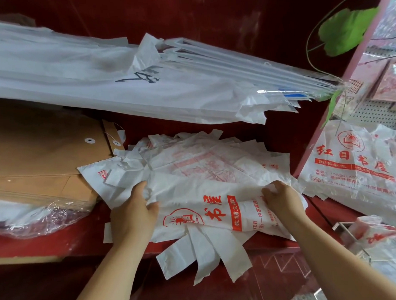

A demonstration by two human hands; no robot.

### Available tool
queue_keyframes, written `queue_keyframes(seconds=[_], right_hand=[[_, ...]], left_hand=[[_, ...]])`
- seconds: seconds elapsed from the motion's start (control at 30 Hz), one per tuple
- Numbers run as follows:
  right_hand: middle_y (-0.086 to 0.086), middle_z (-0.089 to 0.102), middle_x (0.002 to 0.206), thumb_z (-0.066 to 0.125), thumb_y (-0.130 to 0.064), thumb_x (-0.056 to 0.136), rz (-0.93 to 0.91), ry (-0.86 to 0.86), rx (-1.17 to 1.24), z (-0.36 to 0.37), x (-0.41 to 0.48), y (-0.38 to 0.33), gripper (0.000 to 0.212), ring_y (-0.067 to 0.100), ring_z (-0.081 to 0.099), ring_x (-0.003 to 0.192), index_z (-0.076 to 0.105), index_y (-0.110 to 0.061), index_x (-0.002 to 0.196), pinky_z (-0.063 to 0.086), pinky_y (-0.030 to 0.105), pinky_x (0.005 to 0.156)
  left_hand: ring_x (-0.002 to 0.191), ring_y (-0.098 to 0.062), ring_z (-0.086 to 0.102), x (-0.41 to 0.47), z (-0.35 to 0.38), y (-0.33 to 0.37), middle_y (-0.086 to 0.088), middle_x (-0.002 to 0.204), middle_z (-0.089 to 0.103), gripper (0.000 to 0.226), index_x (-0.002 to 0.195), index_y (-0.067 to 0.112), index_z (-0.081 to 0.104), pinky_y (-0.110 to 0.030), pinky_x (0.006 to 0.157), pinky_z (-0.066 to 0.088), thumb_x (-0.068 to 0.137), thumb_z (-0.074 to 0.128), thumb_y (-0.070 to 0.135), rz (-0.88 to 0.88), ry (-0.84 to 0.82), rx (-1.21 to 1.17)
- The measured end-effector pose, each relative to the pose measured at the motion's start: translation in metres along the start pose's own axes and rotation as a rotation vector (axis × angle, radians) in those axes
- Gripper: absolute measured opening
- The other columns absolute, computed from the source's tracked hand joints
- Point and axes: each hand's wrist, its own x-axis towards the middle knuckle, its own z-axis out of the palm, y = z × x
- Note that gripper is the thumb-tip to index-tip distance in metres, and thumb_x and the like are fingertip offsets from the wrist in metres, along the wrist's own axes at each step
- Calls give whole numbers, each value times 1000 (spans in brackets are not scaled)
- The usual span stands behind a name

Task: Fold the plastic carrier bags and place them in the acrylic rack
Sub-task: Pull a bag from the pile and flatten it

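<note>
Left hand (133, 210) and right hand (282, 199) each pinch the top bag (217, 208) on the pile (204, 163); dragging it could spill neighbours off the surface (83, 239).

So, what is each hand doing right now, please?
Left hand: grips the top carrier bag.
Right hand: pinches the same bag.

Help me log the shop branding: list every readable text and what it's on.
"红日书屋": hanging bag, red print.
"书屋": top bag of the pile, red print.
"788": top bag; its other small print is blurred.
"1553": hanging bag; the rest of the number is blurred.
Black handwriting on the white bundle: unreadable.
</note>
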Motion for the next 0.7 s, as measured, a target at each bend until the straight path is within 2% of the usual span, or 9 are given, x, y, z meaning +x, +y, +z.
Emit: queue_keyframes(seconds=[0.13,0.2,0.27,0.3,0.4,0.5,0.57,0.63,0.7], right_hand=[[9,60,102,47,-28,93,49,-122,89,-9,0,0,37,14,55,72,49,-4,121,38,23,56],[10,61,107,50,-33,92,80,-176,186,-15,-4,2,41,22,60,88,49,-7,123,48,32,72],[11,62,107,54,-32,90,94,-201,335,-24,-12,4,38,25,61,94,52,-10,120,50,39,84],[10,63,104,55,-31,89,96,-208,415,-28,-16,6,36,24,62,92,52,-10,118,51,39,83],[8,65,98,59,-27,87,108,-224,490,-35,-28,13,33,21,63,88,53,-13,115,52,37,78],[8,66,105,60,-18,87,133,-143,347,-29,-33,18,33,23,63,92,54,-13,119,51,37,83],[7,65,103,58,-12,87,148,-93,294,-24,-34,19,34,23,62,89,54,-11,121,50,34,78],[5,63,97,58,-15,86,151,-50,199,-22,-32,22,36,25,61,95,53,-13,122,45,40,91],[1,56,89,58,-18,87,156,-47,114,-22,-31,27,39,25,58,99,51,-14,125,36,44,101]], left_hand=[[110,-33,50,-6,4,-1,-17,113,61,51,125,9,55,-50,89,42,79,65,28,436,200,113],[135,-16,23,-12,6,6,-8,143,39,68,140,14,36,-42,105,24,82,29,50,603,-30,197],[133,0,-16,-18,10,10,8,153,-5,71,146,25,-2,-26,109,-7,83,4,59,580,-282,239],[132,0,-20,-20,15,9,10,153,-13,63,145,27,-9,-23,108,-11,91,5,57,554,-366,294],[140,-7,-14,-20,23,11,8,154,-14,59,146,26,-10,-26,111,-10,95,4,52,534,-410,354],[140,-6,-14,-19,21,11,13,150,-19,97,146,27,-12,-26,110,-11,62,-22,74,536,-412,414],[140,-7,-14,-20,22,10,11,151,-19,79,146,26,-11,-26,111,-10,80,-11,70,538,-403,433],[140,-7,-14,-20,20,12,7,154,-16,72,146,24,-11,-25,111,-10,86,-2,63,511,-409,394],[140,-6,-13,-20,19,11,8,154,-15,110,146,25,-10,-25,110,-10,53,-21,82,536,-399,357]])
